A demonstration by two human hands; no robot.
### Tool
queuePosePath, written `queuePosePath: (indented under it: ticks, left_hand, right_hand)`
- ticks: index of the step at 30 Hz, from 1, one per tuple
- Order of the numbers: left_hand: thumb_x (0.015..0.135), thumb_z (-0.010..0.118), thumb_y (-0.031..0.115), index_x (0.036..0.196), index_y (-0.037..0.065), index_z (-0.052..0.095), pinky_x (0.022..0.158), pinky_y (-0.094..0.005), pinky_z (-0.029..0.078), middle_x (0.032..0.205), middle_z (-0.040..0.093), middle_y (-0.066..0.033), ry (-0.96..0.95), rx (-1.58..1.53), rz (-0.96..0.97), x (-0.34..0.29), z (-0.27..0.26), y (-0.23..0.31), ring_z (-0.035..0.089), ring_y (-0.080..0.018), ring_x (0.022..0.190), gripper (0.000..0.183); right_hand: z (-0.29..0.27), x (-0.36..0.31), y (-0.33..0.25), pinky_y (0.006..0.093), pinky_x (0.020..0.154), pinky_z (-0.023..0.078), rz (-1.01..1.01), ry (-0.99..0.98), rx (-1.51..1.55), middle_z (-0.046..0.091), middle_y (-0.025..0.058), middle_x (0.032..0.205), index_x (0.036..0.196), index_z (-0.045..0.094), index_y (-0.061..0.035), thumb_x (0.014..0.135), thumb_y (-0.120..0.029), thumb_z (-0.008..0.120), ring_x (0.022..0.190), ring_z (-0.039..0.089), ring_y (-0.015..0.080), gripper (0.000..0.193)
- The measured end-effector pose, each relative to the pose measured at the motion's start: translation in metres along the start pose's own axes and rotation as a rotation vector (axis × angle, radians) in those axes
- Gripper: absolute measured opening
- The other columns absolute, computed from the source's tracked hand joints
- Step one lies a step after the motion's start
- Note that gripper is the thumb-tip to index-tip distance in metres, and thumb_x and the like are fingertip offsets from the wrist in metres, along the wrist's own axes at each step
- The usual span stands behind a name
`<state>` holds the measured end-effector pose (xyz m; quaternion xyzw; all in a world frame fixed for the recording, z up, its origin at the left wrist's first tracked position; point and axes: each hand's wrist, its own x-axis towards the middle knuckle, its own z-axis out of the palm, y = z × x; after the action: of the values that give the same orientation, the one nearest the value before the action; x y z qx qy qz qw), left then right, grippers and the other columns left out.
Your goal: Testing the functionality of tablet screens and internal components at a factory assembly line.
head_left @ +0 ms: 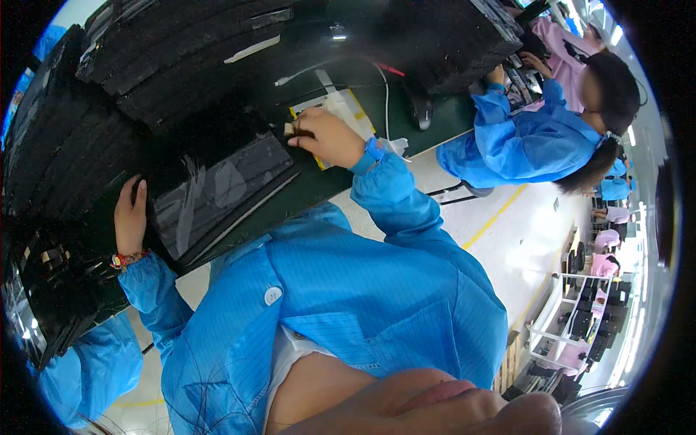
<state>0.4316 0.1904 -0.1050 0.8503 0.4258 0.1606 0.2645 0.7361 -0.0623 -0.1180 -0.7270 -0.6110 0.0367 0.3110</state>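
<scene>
A dark flat panel (pixel 225 185) with smeary, shiny patches lies at an angle on the bench in front of me. Beside its left edge is my left hand (pixel 130 217), with fingers stretched out and slightly apart; whether the fingertips touch the dark thing there, I cannot tell. My right hand (pixel 330 138) is past the panel's right end, pinching a small beige piece (pixel 289 129) between thumb and fingers. Under that hand lies a pale sheet with yellow edges (pixel 359 109), partly hidden by the hand.
Tall stacks of black trays (pixel 181 61) line the back and left. A white cable (pixel 386 94) and a dark mouse (pixel 418 105) lie beyond my right hand. At the right, a co-worker in a blue smock (pixel 522 141) works at the same bench.
</scene>
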Motion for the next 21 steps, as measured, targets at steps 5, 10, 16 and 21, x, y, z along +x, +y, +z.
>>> queuePosePath:
  ticks: [5, 10, 16, 21]
  left_hand:
    - [0.09, 0.047, 0.038, 0.116, 0.005, 0.054, 0.088, -0.0352, 0.042, 0.114, 0.055, -0.0205, 0.007, -0.001, 0.003, -0.003, 0.0, -0.003, 0.053, -0.033, 0.106, 0.043]
    - [0.09, 0.048, 0.036, 0.116, 0.005, 0.054, 0.086, -0.0351, 0.043, 0.114, 0.056, -0.0201, 0.0, -0.01, 0.023, -0.003, 0.001, 0.001, 0.054, -0.0317, 0.105, 0.041]
    - [0.089, 0.05, 0.034, 0.116, 0.006, 0.052, 0.083, -0.035, 0.045, 0.11, 0.058, -0.0185, 0.024, -0.026, -0.077, -0.004, -0.001, 0.003, 0.057, -0.03, 0.098, 0.04]
    - [0.088, 0.051, 0.032, 0.109, 0.006, 0.055, 0.078, -0.0346, 0.046, 0.102, 0.06, -0.0172, 0.023, -0.018, -0.046, -0.002, -0.005, 0.014, 0.059, -0.0292, 0.092, 0.034]
  right_hand:
    - [-0.005, 0.002, -0.006, 0.0403, 0.079, 0.043, 0.093, 0.097, 0.025, 0.054, 0.0165, 0.096, 0.099, 0.059, -0.0038, 0.072, -0.013, 0.064, 0.091, 0.052, 0.0334, 0.029]
    - [-0.023, -0.007, -0.016, 0.0417, 0.085, 0.039, 0.225, 0.435, -0.287, 0.043, 0.0179, 0.111, 0.117, 0.047, -0.008, 0.066, -0.007, 0.066, 0.099, 0.044, 0.0363, 0.055]
    - [-0.031, -0.026, -0.064, 0.0399, 0.077, 0.042, 0.375, 0.426, 0.215, 0.053, 0.0146, 0.085, 0.097, 0.055, -0.004, 0.073, -0.004, 0.064, 0.085, 0.051, 0.0327, 0.026]
    - [0.004, -0.021, -0.065, 0.0404, 0.084, 0.04, 0.162, 0.186, -0.075, 0.055, 0.0185, 0.103, 0.104, 0.058, 0.0008, 0.082, -0.034, 0.059, 0.097, 0.05, 0.033, 0.041]
